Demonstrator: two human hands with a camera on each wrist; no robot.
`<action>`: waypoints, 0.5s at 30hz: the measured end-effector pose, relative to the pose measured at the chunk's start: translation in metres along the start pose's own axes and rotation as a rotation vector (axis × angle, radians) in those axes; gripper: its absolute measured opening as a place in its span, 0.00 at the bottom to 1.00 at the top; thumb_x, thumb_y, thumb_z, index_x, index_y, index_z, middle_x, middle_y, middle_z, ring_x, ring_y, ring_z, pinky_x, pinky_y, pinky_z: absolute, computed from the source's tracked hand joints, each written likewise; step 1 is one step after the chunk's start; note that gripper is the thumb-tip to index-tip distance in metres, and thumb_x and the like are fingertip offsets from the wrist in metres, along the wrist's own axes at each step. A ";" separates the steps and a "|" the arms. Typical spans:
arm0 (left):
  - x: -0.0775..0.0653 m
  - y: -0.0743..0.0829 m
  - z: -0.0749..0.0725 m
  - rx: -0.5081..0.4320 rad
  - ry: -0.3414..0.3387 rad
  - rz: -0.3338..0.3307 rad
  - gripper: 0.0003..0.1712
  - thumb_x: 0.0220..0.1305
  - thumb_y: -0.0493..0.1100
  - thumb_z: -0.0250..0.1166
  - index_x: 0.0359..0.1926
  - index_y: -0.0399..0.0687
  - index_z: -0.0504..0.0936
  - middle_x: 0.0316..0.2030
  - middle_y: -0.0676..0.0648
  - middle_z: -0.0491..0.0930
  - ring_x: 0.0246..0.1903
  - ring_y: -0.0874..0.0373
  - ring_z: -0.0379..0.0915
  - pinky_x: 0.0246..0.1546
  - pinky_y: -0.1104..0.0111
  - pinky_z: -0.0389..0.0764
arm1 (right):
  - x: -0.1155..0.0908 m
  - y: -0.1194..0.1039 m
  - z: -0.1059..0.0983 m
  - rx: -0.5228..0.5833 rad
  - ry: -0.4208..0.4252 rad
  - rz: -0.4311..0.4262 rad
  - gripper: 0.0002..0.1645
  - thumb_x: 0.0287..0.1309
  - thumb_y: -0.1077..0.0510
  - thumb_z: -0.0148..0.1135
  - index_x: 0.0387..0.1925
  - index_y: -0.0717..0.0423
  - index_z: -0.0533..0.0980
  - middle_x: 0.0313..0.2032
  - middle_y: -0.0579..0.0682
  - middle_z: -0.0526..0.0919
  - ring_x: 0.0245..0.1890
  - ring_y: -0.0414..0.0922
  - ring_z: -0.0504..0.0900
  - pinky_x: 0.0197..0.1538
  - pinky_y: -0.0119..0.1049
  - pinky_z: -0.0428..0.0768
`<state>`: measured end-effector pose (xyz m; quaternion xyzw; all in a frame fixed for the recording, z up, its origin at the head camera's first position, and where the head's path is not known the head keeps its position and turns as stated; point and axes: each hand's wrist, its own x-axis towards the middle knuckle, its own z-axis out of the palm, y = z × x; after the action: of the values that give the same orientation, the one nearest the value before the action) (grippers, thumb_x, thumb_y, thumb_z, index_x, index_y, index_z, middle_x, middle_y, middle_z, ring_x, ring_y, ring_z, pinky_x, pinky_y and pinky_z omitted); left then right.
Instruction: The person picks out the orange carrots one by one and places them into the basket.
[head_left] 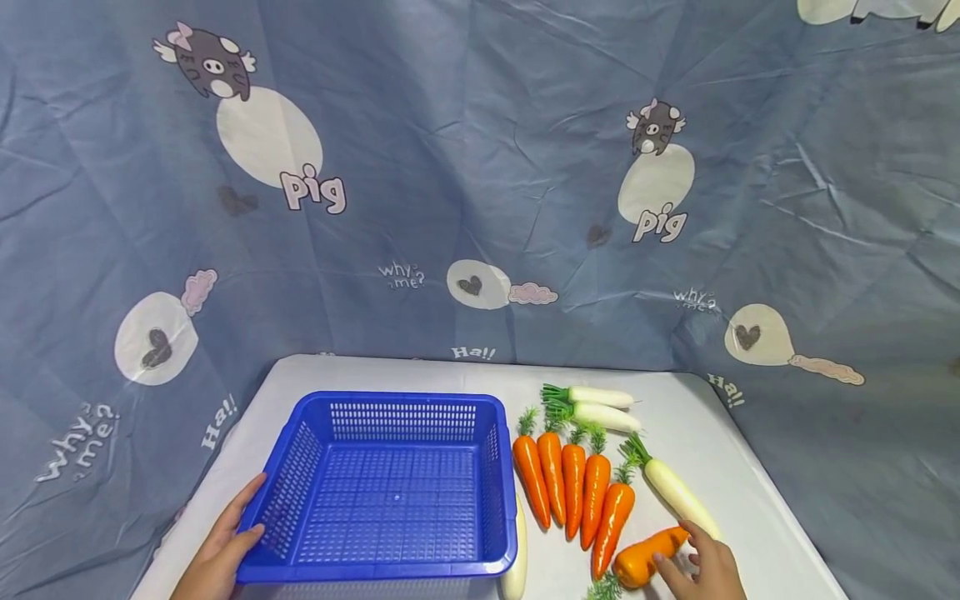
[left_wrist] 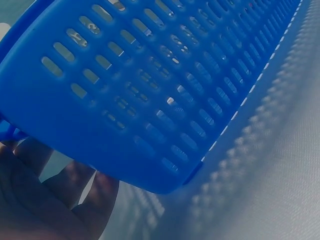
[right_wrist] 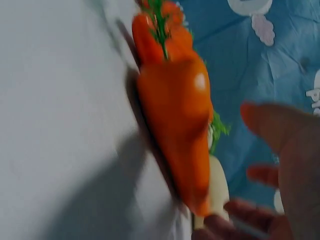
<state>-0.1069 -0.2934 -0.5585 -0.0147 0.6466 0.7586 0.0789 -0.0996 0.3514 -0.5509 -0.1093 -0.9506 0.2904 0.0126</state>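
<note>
A blue plastic basket (head_left: 397, 500) with slotted walls stands on the left part of the white table. My left hand (head_left: 217, 546) grips its left rim near the front corner, with the fingers (left_wrist: 70, 185) at the rim's underside in the left wrist view. At the front right lies a thick orange carrot (head_left: 637, 563) with a green top. My right hand (head_left: 707, 568) is spread beside it. In the right wrist view, that hand's thumb stands away from the carrot (right_wrist: 177, 115) and the lower fingers are near its narrow tip; whether they touch it is unclear.
Several orange carrots (head_left: 573, 487) lie side by side right of the basket. Behind them are two white radishes (head_left: 603, 417); another white radish (head_left: 678, 496) lies at the right. One more pale radish (head_left: 516, 567) is partly hidden by the basket. Blue printed cloth (head_left: 480, 167) hangs behind the table.
</note>
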 end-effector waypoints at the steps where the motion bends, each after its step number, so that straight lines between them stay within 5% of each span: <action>1: 0.000 0.000 0.000 -0.011 -0.010 0.004 0.39 0.84 0.38 0.44 0.85 0.64 0.40 0.57 0.78 0.68 0.52 0.56 0.83 0.43 0.51 0.87 | 0.000 0.002 -0.001 -0.016 -0.001 -0.041 0.49 0.55 0.42 0.78 0.66 0.71 0.71 0.56 0.76 0.75 0.53 0.67 0.80 0.50 0.56 0.85; 10: 0.001 -0.001 -0.003 -0.059 -0.077 0.052 0.38 0.83 0.37 0.43 0.84 0.69 0.42 0.57 0.78 0.73 0.50 0.53 0.84 0.41 0.50 0.88 | 0.007 0.019 0.002 -0.059 0.068 -0.372 0.44 0.39 0.46 0.87 0.57 0.60 0.81 0.55 0.63 0.83 0.54 0.68 0.80 0.53 0.67 0.79; 15: 0.002 -0.002 -0.003 0.009 -0.005 0.021 0.40 0.82 0.37 0.44 0.85 0.67 0.42 0.55 0.80 0.71 0.49 0.53 0.84 0.39 0.49 0.87 | 0.012 0.027 0.001 -0.002 -0.050 -0.348 0.42 0.42 0.45 0.85 0.58 0.60 0.81 0.61 0.68 0.80 0.63 0.75 0.73 0.57 0.76 0.71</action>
<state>-0.1088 -0.2963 -0.5609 -0.0054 0.6501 0.7564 0.0726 -0.1064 0.3753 -0.5668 0.0642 -0.9554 0.2856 0.0388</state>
